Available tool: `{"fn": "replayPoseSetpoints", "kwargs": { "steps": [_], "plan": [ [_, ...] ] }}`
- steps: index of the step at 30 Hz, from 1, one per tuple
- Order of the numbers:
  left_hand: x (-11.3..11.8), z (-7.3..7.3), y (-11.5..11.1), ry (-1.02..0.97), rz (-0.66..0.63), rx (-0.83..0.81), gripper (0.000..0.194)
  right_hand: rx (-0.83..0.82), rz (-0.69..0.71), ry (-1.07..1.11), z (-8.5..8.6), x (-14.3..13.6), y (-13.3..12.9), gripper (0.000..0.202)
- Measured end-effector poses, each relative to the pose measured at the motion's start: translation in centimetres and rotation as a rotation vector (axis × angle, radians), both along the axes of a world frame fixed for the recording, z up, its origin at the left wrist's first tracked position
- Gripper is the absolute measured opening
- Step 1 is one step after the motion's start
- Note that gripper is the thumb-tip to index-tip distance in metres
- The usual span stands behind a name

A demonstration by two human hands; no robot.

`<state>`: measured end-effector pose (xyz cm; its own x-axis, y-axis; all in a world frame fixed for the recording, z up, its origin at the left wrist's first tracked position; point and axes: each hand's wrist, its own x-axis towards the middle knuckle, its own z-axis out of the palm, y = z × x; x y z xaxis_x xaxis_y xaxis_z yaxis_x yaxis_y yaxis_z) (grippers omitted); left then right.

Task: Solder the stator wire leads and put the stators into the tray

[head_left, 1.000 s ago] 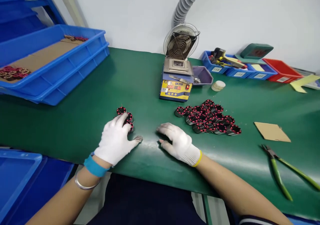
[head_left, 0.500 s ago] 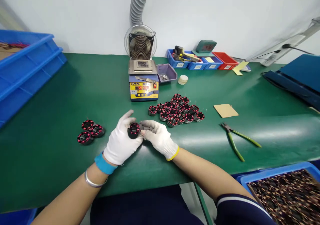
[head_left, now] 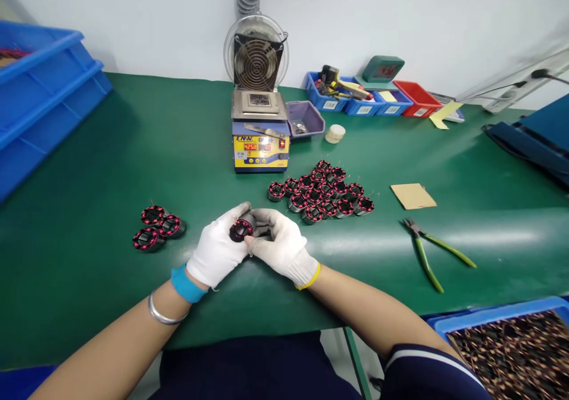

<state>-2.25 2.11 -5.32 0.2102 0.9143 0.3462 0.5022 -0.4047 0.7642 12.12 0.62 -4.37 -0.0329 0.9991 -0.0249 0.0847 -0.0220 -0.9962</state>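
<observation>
Between my two gloved hands, just above the green table, is a motor stator (head_left: 241, 229), a black ring with red-pink windings. My left hand (head_left: 219, 247) is closed around its left side and back. From the right, my right hand (head_left: 281, 243) grips it, thumb at its near edge and fingers behind. A group of similar stators (head_left: 320, 195) stands on the table beyond my right hand. Three more stators (head_left: 149, 240) sit together to the left of my left hand.
Behind the hands stands a solder pot (head_left: 261, 145) with a fan. Green-handled cutters (head_left: 422, 252) and a cardboard piece (head_left: 413, 197) lie at right. Blue crates (head_left: 48, 98) stand at left; small bins (head_left: 364, 105) line the wall. A blue tray (head_left: 493, 314) sits at lower right.
The stator has been tilted in my hands, so more of its outer side shows. My left fingers have curled in around it. The whole view has shifted slightly.
</observation>
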Motion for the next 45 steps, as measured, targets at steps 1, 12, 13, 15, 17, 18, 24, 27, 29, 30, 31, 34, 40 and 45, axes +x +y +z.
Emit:
{"fn": "replayPoseSetpoints", "kwargs": {
  "steps": [1, 12, 13, 15, 17, 18, 24, 27, 29, 30, 31, 34, 40, 45],
  "plan": [
    [-0.1, 0.0, 0.1, 0.024, 0.003, 0.038, 0.052, 0.041, -0.007, -0.057, -0.1, 0.1, 0.0, 0.046],
    [-0.6, 1.3, -0.1, 0.058, 0.066, -0.287, 0.051, 0.004, 0.003, -0.134, -0.7, 0.7, 0.6, 0.051],
    [-0.7, 1.6, -0.1, 0.029, 0.053, -0.328, 0.047, -0.014, 0.002, -0.100, -1.0, 0.8, 0.7, 0.050],
    [-0.8, 2.1, -0.1, 0.000, 0.030, -0.415, 0.033, -0.014, -0.004, -0.061, -1.3, 0.9, 0.7, 0.047],
    [-0.8, 2.4, 0.0, -0.042, -0.015, -0.513, 0.023, 0.012, -0.014, -0.067, -1.3, 0.9, 0.7, 0.046],
    [-0.8, 2.5, 0.0, -0.074, -0.052, -0.561, 0.023, 0.022, -0.021, -0.073, -1.2, 1.0, 0.7, 0.046],
    [-2.3, 4.0, -0.3, -0.254, -0.222, -0.721, 0.021, 0.045, -0.044, -0.001, -0.5, 1.1, 0.7, 0.044],
    [-4.0, 4.9, -0.3, -0.414, -0.363, -0.752, 0.021, 0.040, -0.091, -0.021, -0.1, 1.2, 0.7, 0.046],
    [-4.7, 4.9, -0.1, -0.554, -0.307, -0.630, 0.029, 0.019, -0.121, -0.013, 0.2, 1.2, 0.7, 0.047],
    [-4.7, 4.7, 0.1, -0.583, -0.228, -0.543, 0.033, 0.010, -0.124, 0.000, 0.4, 1.2, 0.7, 0.047],
    [-4.6, 4.4, 0.2, -0.572, -0.148, -0.467, 0.037, 0.004, -0.124, 0.012, 0.5, 1.2, 0.7, 0.047],
    [-3.4, 3.2, 0.3, -0.426, -0.085, -0.382, 0.046, 0.009, -0.117, 0.033, 0.4, 1.1, 0.6, 0.047],
    [-1.2, 2.6, -0.6, -0.329, -0.129, -0.440, 0.044, 0.017, -0.096, 0.064, -0.3, 0.8, 0.8, 0.047],
    [-1.4, 3.6, -1.2, -0.397, 0.011, -0.334, 0.028, 0.001, -0.125, 0.056, 0.5, 1.0, 0.7, 0.044]
  ]
}}
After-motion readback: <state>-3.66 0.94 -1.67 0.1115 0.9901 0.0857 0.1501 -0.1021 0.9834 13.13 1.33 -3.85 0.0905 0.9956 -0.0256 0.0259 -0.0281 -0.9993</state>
